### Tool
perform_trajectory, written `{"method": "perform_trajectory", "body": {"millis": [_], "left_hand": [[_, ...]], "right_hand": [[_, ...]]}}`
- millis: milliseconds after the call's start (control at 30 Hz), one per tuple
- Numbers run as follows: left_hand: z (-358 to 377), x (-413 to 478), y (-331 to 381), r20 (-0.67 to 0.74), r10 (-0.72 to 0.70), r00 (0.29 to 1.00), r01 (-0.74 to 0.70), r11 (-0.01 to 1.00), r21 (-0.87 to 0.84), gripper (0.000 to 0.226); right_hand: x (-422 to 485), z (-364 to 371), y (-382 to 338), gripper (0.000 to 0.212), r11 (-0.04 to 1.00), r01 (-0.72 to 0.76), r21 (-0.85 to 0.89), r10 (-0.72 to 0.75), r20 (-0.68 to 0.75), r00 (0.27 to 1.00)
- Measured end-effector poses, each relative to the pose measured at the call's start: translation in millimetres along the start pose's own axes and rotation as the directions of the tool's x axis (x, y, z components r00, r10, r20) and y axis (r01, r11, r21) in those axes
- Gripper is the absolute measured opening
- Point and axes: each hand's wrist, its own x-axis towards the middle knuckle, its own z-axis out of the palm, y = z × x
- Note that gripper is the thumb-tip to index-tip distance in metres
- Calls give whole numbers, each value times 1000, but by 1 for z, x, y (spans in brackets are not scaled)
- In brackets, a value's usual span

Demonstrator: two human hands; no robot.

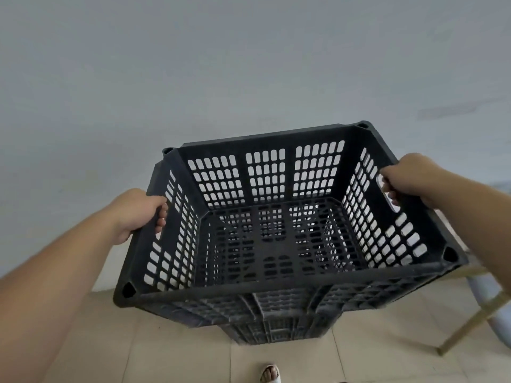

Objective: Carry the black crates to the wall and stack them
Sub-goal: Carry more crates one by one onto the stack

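Observation:
A black slotted crate point(276, 283) fills the middle of the head view, open side up and empty. My left hand point(138, 214) grips its left rim, fingers curled through the side handle. My right hand point(409, 178) grips the right rim, fingers hooked through the handle slot. Below this crate, more black crate walls point(276, 327) show, so it sits over a stack; whether it touches the one beneath I cannot tell. The grey wall point(249, 64) stands just behind the crates.
Beige floor tiles point(166, 355) lie below. A wooden-legged piece of furniture point(470, 319) stands at the right, close to the stack. My sandalled foot point(271, 374) shows at the bottom edge.

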Motion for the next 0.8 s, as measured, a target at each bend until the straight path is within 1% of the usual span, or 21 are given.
{"method": "perform_trajectory", "body": {"millis": [133,367,500,567,667,800], "left_hand": [[4,40,12,-14,-5,1000,5,1000,6,27],[15,80,29,-25,-8,1000,10,999,50,32],[22,90,33,-79,27,996,-18,994,106,33],[23,93,33,-109,46,993,-34,994,108,32],[24,93,32,-97,28,995,-21,997,78,31],[33,88,29,-88,15,996,-10,998,57,30]], "right_hand": [[24,17,-15,22,1000,-7,-31,6,-35,999],[67,33,-30,26,995,-5,-95,3,-17,1000],[79,36,-33,27,990,-4,-143,0,-24,1000],[81,36,-34,27,987,0,-164,-4,-28,1000],[82,33,-36,25,976,5,-218,-11,-24,1000],[86,25,-35,24,977,7,-214,-5,10,1000]]}}
